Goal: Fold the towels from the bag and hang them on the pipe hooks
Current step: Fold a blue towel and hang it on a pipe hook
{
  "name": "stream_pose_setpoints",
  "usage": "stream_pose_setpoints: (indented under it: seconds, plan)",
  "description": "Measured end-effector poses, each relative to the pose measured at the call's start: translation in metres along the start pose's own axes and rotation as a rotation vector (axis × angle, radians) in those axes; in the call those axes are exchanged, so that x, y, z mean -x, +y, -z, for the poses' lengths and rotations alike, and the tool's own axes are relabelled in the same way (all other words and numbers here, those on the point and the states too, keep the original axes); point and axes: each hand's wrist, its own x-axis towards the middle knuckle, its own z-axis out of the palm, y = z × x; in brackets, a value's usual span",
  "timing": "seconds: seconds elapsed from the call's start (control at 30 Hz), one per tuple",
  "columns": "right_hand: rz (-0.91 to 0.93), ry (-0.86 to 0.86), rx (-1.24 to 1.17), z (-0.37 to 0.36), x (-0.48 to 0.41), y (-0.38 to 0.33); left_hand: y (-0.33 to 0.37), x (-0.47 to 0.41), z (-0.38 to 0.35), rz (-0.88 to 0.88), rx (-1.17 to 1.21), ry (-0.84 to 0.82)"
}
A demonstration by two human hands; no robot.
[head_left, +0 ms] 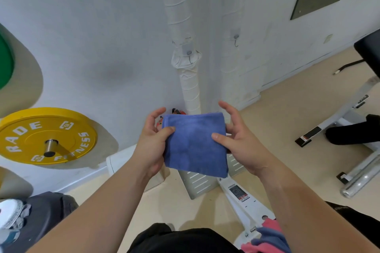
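Observation:
A blue towel (pixel 194 142), folded into a small square, is held in front of me at mid-frame. My left hand (pixel 152 139) pinches its left edge with the thumb on top. My right hand (pixel 236 137) holds the right edge, thumb on the cloth and the other fingers spread loosely behind it. Above the towel rises a white wrapped pipe (pixel 188 80) with a small metal hook (pixel 189 56) on it. A second hook (pixel 236 40) sits on the wall to the right. More towels, pink and blue (pixel 267 238), lie bunched at the bottom right.
A yellow weight plate (pixel 47 135) hangs on a wall peg at left, with a green plate (pixel 5 61) above it. A dark bag (pixel 47 211) with shoes lies bottom left. White bench frames (pixel 244 201) stand on the beige floor at right.

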Motion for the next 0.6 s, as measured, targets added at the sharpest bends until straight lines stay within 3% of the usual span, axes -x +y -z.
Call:
stream_pose_setpoints:
  seconds: [0.2,0.47,0.6]
  plan:
    - [-0.038,0.055,0.102,-0.009,-0.02,0.005,0.002,-0.026,0.005,-0.034,-0.034,0.066]
    - [-0.04,0.254,-0.089,-0.016,-0.098,-0.011,-0.003,-0.094,0.036,-0.084,-0.101,-0.356]
    - [-0.058,0.26,-0.125,-0.026,-0.146,-0.028,0.019,-0.141,0.049,-0.106,-0.079,-0.365]
